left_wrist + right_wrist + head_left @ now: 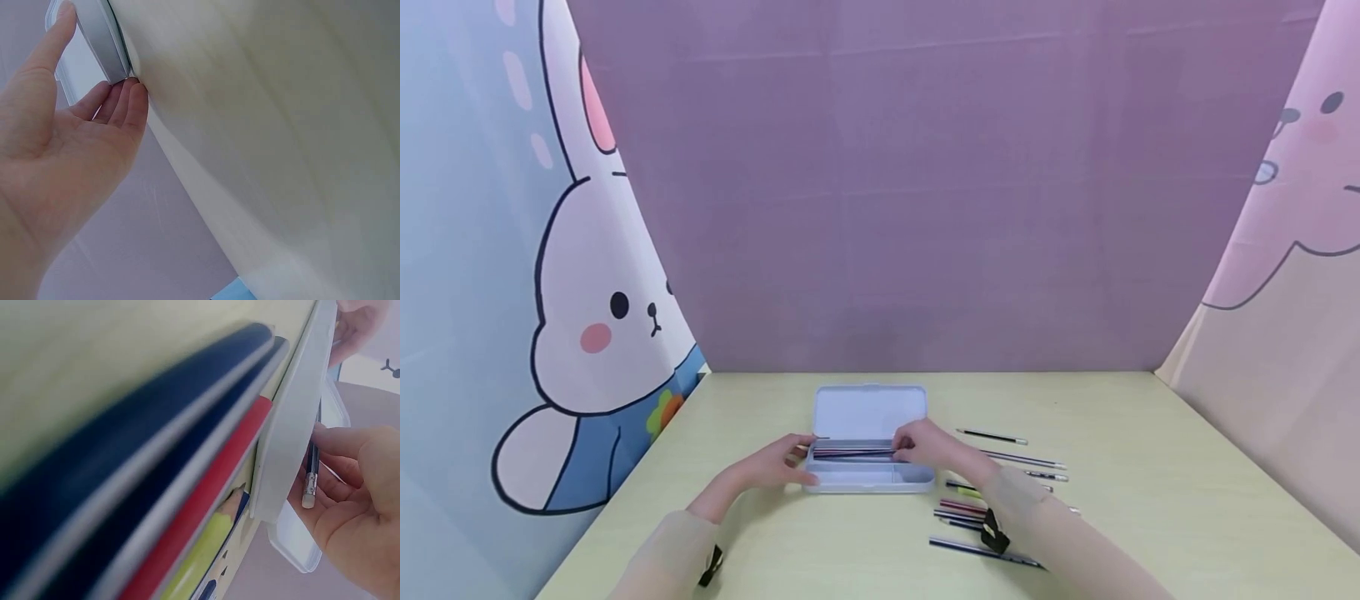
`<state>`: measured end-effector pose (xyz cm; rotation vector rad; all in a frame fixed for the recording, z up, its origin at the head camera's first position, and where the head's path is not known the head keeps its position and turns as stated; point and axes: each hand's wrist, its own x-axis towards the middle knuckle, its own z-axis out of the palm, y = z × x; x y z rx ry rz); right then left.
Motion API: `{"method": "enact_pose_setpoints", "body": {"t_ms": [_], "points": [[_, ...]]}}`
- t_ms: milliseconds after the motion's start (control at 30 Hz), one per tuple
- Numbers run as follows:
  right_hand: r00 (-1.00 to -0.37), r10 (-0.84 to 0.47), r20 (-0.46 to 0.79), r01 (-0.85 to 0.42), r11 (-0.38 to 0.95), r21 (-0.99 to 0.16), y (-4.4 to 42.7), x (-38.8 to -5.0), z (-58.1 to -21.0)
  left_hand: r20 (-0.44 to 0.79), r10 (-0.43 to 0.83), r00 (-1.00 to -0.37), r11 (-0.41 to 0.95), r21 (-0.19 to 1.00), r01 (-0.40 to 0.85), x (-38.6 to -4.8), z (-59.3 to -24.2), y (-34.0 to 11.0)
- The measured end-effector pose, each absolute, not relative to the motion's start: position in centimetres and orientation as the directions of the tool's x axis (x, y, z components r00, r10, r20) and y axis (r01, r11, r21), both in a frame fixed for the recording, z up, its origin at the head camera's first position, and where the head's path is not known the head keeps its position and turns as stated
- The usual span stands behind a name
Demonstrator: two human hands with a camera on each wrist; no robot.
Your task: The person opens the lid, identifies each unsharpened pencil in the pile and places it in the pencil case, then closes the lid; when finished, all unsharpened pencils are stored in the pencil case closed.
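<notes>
A white pencil case [853,478] lies with its lid [870,412] raised at the back. Several pencils [850,454] rest in its long rear compartment. My left hand [777,463] holds the case's left end, thumb at the front edge and fingers toward the back, and the left wrist view shows the fingertips at a corner of the case [107,44]. Over the right part of the case, my right hand [922,444] pinches a dark pencil [312,467] with a white eraser end. Its other end is hidden behind the case wall in the right wrist view.
To the right of the case, loose pencils lie on the table [820,550]: a dark one [992,436] at the back, a red one [962,506], a yellow-green one [968,492], and a dark one [977,551] nearest the front. My right forearm covers some. A purple curtain [910,208] hangs behind.
</notes>
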<state>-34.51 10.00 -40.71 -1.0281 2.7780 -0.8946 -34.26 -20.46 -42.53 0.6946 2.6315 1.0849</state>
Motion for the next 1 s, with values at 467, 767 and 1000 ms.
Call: {"method": "enact_pose_setpoints", "body": {"t_ms": [467, 767, 1000], "points": [[-0.795, -0.588, 0.148, -0.583, 0.674, -0.455, 9.42, -35.23, -41.37, -0.009, 0.511, -0.860, 0.608, 0.710, 0.354, -34.56, -42.79, -20.47], [-0.795, -0.587, 0.156, -0.590, 0.685, -0.427, 9.32, -35.04, -41.16, -0.013, 0.504, -0.863, 0.608, 0.715, 0.344, -34.50, -42.70, -20.45], [-0.805, -0.572, 0.157, -0.576, 0.692, -0.435, 9.35, -34.89, -41.08, -0.015, 0.502, -0.865, 0.612, 0.713, 0.343, -34.51, -42.78, -20.36]]}}
